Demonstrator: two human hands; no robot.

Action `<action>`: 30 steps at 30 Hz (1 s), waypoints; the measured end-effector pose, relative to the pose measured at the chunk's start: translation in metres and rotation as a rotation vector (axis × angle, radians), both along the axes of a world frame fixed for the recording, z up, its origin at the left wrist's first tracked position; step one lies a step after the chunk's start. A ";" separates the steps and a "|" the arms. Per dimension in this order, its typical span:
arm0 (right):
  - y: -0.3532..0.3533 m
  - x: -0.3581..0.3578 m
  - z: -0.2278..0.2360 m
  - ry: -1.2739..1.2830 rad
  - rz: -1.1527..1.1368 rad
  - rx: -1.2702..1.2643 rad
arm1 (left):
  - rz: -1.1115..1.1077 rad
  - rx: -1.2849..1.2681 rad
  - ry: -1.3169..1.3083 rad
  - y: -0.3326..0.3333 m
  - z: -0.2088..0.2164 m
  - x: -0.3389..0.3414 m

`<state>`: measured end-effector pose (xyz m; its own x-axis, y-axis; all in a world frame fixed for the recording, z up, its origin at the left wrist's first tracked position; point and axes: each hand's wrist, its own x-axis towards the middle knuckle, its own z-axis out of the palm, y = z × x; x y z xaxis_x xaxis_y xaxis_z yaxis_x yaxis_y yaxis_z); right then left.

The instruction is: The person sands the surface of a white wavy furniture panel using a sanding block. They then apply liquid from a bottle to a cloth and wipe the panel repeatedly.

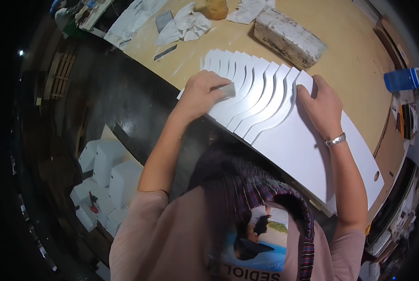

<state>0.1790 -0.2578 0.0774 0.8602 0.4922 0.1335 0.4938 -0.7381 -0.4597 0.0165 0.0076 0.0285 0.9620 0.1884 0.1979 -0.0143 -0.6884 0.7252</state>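
Observation:
Several white panels with wavy edges (pixel 261 93) lie fanned out in overlapping steps on the table. My left hand (pixel 198 93) is closed round a small grey sanding block (pixel 228 90), which rests against the panels at their left side. The uppermost white panel (pixel 289 150) stretches toward the lower right and has a small hole near its far corner. My right hand (pixel 322 105), with a metal band at the wrist, grips this panel by its upper end, the thumb along the wavy edge and the fingers toward the far side.
On the tan table (pixel 354 61) sit a stained, wrapped block (pixel 289 37), crumpled white cloth (pixel 186 24), a grey square pad (pixel 164 21) and a utility knife (pixel 165 52). A blue container (pixel 400 80) stands at right. White box-shaped pieces (pixel 109 164) are low at left.

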 end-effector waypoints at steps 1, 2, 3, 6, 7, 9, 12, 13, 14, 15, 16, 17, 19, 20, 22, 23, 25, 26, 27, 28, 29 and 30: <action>0.001 0.000 0.000 0.006 0.008 -0.006 | -0.031 0.040 0.055 0.004 0.004 -0.001; 0.000 0.001 0.000 0.008 0.004 -0.014 | -0.075 0.079 0.103 0.009 0.007 0.004; -0.001 0.002 -0.001 -0.001 -0.020 -0.012 | -0.099 0.083 0.094 0.012 0.009 0.000; 0.002 0.000 -0.003 -0.003 -0.059 -0.030 | -0.083 -0.046 0.202 0.019 0.006 -0.016; 0.001 0.002 -0.003 -0.014 -0.081 -0.025 | -0.079 -0.075 0.150 0.016 0.004 -0.009; 0.004 -0.001 -0.003 -0.012 -0.101 -0.021 | -0.088 -0.042 0.148 0.008 0.007 0.003; 0.008 -0.001 -0.001 -0.011 -0.098 -0.030 | -0.101 -0.005 -0.054 0.010 -0.009 0.030; 0.009 -0.002 -0.001 -0.008 -0.097 -0.027 | -0.110 -0.035 -0.007 0.014 -0.010 0.028; 0.004 0.000 -0.003 -0.005 -0.113 -0.028 | -0.134 -0.044 -0.008 0.012 -0.007 0.027; 0.003 0.000 -0.004 -0.005 -0.134 -0.032 | -0.166 -0.024 0.079 0.013 -0.002 0.019; 0.003 0.000 -0.004 0.017 -0.157 -0.041 | -0.197 -0.002 0.166 0.014 -0.001 0.016; 0.003 -0.002 -0.004 0.040 -0.171 -0.049 | -0.210 -0.003 0.168 0.013 -0.003 0.015; 0.001 -0.001 -0.004 0.046 -0.199 -0.045 | -0.190 -0.052 0.087 0.010 -0.008 0.018; 0.001 -0.001 -0.006 0.050 -0.202 -0.037 | -0.195 -0.051 0.093 0.006 -0.009 0.024; 0.015 -0.004 -0.001 0.028 -0.181 -0.028 | -0.089 0.041 -0.131 0.007 -0.010 0.044; 0.014 -0.003 -0.002 0.030 -0.178 -0.005 | -0.068 0.037 -0.156 0.006 -0.009 0.057; 0.011 -0.002 -0.001 0.058 -0.189 -0.026 | -0.021 -0.045 -0.100 0.009 -0.012 0.076; 0.009 -0.001 -0.001 0.088 -0.207 -0.047 | 0.020 -0.128 -0.042 0.009 -0.014 0.082; 0.008 0.000 0.000 0.084 -0.210 -0.044 | 0.018 -0.118 -0.026 0.009 -0.015 0.081; 0.008 0.000 0.000 0.086 -0.213 -0.025 | 0.017 -0.115 -0.032 0.010 -0.016 0.075; 0.006 -0.001 -0.002 0.091 -0.222 -0.008 | -0.022 -0.107 -0.015 0.009 -0.018 0.067; 0.004 -0.001 -0.003 0.090 -0.231 -0.008 | -0.063 -0.100 0.002 0.010 -0.020 0.060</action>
